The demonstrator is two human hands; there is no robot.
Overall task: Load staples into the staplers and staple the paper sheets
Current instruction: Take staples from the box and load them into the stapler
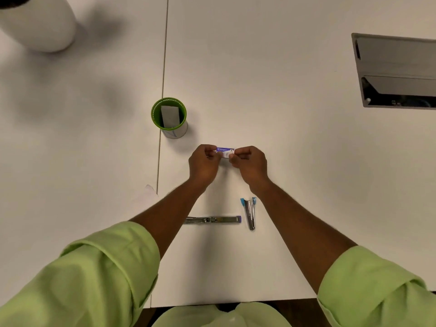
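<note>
I see my left hand [204, 162] and right hand [249, 162] each pinching one end of the small purple-and-white cardboard staple box [225, 152] at the centre of the frame, and I fear a hard pull may scatter the staples over the white table [283, 114].

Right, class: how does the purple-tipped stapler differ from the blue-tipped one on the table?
The purple-tipped stapler lies crosswise, flat and long; the blue-tipped stapler points away from the person and looks shorter. The purple one's left end is hidden by the left forearm; the blue one shows whole. Both are metal and untouched on the white table.
</note>
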